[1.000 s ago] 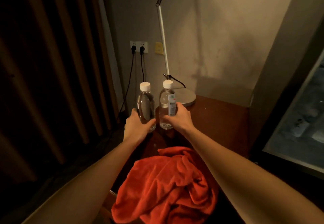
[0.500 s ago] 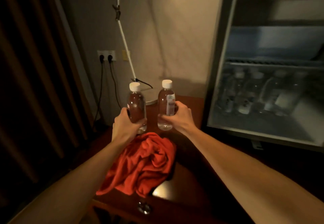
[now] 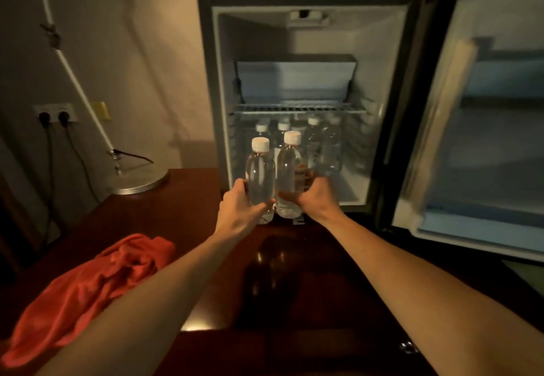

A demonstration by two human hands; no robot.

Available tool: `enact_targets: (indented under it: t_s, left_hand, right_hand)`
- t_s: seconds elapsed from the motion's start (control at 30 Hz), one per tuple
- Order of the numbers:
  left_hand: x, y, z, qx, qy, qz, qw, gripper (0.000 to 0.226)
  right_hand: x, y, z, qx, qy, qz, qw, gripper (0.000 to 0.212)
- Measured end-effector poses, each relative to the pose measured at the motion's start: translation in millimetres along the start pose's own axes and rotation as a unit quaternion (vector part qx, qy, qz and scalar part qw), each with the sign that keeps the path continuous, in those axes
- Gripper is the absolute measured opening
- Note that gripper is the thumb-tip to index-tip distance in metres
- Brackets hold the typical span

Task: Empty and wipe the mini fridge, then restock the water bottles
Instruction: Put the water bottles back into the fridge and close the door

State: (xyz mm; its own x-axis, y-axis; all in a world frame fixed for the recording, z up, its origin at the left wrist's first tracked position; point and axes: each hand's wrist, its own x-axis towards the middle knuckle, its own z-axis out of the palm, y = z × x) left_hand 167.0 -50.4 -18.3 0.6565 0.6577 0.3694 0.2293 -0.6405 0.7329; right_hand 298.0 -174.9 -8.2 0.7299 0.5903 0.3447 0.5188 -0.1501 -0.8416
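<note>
Both bottles (image 3: pixel 275 177) now at fridge (image 3: pixel 297 4) mouth (upright)

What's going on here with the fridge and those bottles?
A person is restocking a mini fridge whose door is open. The left hand holds one water bottle and the right hand another, both upright just outside the opening. More bottles already stand inside. A red cloth lies on the wooden table.

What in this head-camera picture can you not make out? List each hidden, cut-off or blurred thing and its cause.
- Count of stored bottles in the fridge: head view, held bottles overlap them, dim.
- Label print on the right hand's bottle: too small.
- Fridge door: motion-blurred, cut by the right edge.
- Red cloth: left arm covers part.
</note>
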Motion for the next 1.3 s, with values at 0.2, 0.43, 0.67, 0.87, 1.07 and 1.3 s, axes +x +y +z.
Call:
enact_targets:
  t_s: [0.2,0.43,0.67,0.87,1.07,1.3]
  left_hand:
    - [36.5,26.0,61.2,0.003,-0.025,0.005,1.000,0.063]
    - [88.9,34.3,111.2,-0.010,-0.041,-0.016,0.999,0.059]
    - [113.4,36.7,144.0,-0.025,0.000,-0.025,0.999,0.064]
    - [126.4,37.2,158.1,-0.014,-0.001,-0.043,0.999,0.055]
    - [141.3,33.5,172.6,-0.035,-0.005,-0.030,0.999,0.054]
    - [152.6,32.2,185.1,-0.063,-0.001,-0.030,0.998,0.055]
  right_hand:
    - [26.3,37.6,-50.7,-0.044,0.086,0.066,0.993,0.055]
    - [74.9,77.3,-65.9,-0.036,0.104,0.109,0.988,0.055]
    - [103.1,97.1,-49.8,-0.030,0.144,0.101,0.984,0.057]
    - [117.0,95.7,-49.5,-0.023,0.132,0.078,0.988,0.032]
    - [126.2,96.1,-49.0,-0.065,0.141,0.063,0.986,0.029]
    - [135.4,105.8,-44.8,-0.037,0.152,0.073,0.985,0.039]
